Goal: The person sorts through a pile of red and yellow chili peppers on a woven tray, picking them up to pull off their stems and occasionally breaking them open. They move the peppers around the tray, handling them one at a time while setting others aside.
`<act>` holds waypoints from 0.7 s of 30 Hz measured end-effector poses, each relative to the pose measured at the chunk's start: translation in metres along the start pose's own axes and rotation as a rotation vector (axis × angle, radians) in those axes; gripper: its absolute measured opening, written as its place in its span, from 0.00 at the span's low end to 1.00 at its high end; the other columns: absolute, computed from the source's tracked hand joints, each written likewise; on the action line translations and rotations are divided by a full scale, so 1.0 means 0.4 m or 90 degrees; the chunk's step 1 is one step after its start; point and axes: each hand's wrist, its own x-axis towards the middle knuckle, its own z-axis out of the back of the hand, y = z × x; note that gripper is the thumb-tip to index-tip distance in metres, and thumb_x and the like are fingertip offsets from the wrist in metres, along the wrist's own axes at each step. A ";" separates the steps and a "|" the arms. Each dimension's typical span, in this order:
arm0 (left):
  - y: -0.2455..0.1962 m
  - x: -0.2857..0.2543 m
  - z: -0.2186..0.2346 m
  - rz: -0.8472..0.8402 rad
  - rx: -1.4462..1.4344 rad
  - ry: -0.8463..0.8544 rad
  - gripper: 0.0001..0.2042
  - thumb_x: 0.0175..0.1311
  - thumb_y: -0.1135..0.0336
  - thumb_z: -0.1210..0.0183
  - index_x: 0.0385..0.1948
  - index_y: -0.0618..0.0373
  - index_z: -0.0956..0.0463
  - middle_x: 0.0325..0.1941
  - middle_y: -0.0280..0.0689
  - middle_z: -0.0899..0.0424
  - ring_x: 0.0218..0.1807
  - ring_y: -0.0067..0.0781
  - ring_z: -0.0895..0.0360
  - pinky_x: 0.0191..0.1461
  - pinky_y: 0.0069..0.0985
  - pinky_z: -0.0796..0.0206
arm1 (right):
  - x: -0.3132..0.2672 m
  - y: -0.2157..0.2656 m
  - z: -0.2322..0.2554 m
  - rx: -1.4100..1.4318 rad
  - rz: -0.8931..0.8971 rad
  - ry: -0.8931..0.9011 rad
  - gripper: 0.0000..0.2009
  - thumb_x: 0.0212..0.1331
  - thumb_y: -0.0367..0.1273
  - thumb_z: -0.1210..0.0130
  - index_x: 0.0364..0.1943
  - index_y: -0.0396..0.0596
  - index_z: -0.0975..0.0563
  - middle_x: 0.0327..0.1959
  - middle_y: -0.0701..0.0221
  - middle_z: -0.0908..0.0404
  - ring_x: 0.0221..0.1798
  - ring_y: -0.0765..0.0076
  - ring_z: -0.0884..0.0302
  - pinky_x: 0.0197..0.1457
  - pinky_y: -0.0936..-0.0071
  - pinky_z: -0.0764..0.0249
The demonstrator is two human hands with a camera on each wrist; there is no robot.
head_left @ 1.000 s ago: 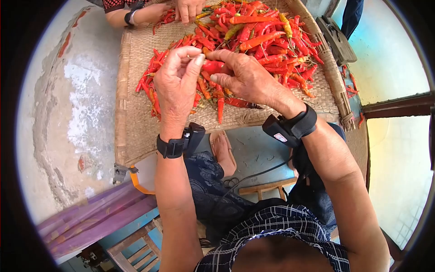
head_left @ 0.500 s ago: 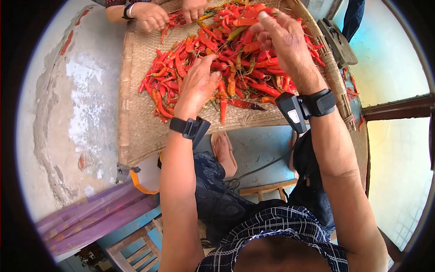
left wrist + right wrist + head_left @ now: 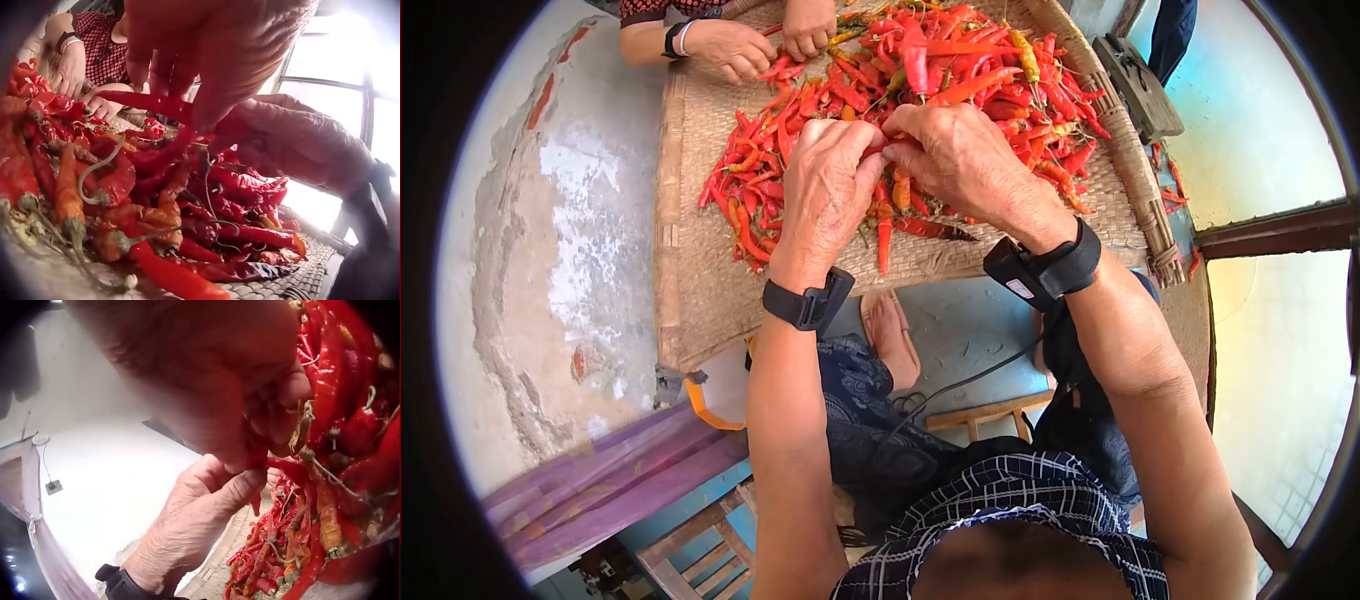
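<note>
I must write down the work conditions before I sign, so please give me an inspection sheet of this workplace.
Surface: woven tray with raised rim
Job's things: heap of mostly red peppers; one dark-tipped pepper near the tray's near edge
Clutter: stray peppers beyond the tray's right rim
Hands: left hand and right hand meet above the heap, pinching a red pepper
Cables: dark cable below the tray, near the wooden stool
Surroundings: wall with worn paint at left, window at right; another person's hand at the far edge
</note>
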 end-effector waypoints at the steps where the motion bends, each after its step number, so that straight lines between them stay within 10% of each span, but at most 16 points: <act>1: 0.004 -0.003 0.005 0.002 -0.010 -0.028 0.10 0.54 0.75 0.40 0.38 0.59 0.25 0.45 0.40 0.21 0.49 0.45 0.28 0.53 0.35 0.35 | 0.002 -0.001 0.001 0.008 0.003 -0.016 0.07 0.55 0.32 0.41 0.32 0.43 0.21 0.24 0.53 0.21 0.31 0.44 0.20 0.33 0.54 0.24; 4: 0.047 -0.010 0.016 0.004 0.046 -0.118 0.09 0.57 0.73 0.40 0.40 0.59 0.25 0.45 0.41 0.19 0.49 0.42 0.25 0.52 0.33 0.32 | 0.018 -0.013 0.027 0.019 -0.024 -0.085 0.05 0.55 0.30 0.43 0.29 0.42 0.21 0.22 0.53 0.21 0.28 0.46 0.20 0.31 0.56 0.24; 6: 0.079 -0.025 0.015 0.199 -0.042 -0.127 0.10 0.57 0.72 0.39 0.40 0.59 0.25 0.38 0.43 0.18 0.43 0.45 0.22 0.47 0.38 0.30 | 0.034 -0.027 0.050 0.096 -0.011 -0.193 0.06 0.56 0.30 0.44 0.29 0.42 0.20 0.21 0.57 0.20 0.26 0.54 0.18 0.30 0.62 0.23; 10: 0.082 -0.036 -0.033 0.251 -0.154 0.087 0.10 0.59 0.68 0.39 0.39 0.61 0.26 0.35 0.48 0.16 0.34 0.48 0.18 0.39 0.39 0.28 | 0.053 -0.046 0.086 -0.046 -0.088 -0.293 0.09 0.58 0.34 0.40 0.39 0.45 0.20 0.26 0.65 0.18 0.29 0.67 0.19 0.33 0.71 0.25; 12: 0.080 -0.040 -0.069 0.248 -0.176 0.110 0.11 0.57 0.67 0.38 0.37 0.61 0.26 0.34 0.48 0.16 0.36 0.48 0.18 0.40 0.38 0.28 | 0.050 -0.047 0.097 -0.271 0.064 -0.347 0.23 0.57 0.31 0.40 0.56 0.37 0.32 0.29 0.59 0.26 0.27 0.62 0.29 0.33 0.66 0.31; 19: 0.069 -0.005 -0.060 0.300 -0.136 0.190 0.12 0.57 0.72 0.38 0.40 0.63 0.27 0.35 0.42 0.17 0.34 0.33 0.20 0.38 0.27 0.31 | 0.035 -0.044 0.033 -0.110 0.082 -0.281 0.04 0.56 0.30 0.42 0.34 0.47 0.22 0.26 0.62 0.21 0.30 0.50 0.20 0.33 0.59 0.23; 21: 0.094 -0.004 -0.051 0.310 -0.389 0.065 0.10 0.60 0.72 0.39 0.41 0.60 0.27 0.31 0.33 0.19 0.30 0.22 0.25 0.33 0.20 0.35 | 0.025 -0.029 0.019 -0.083 0.073 -0.205 0.03 0.56 0.30 0.43 0.32 0.47 0.23 0.26 0.61 0.21 0.31 0.51 0.20 0.33 0.59 0.23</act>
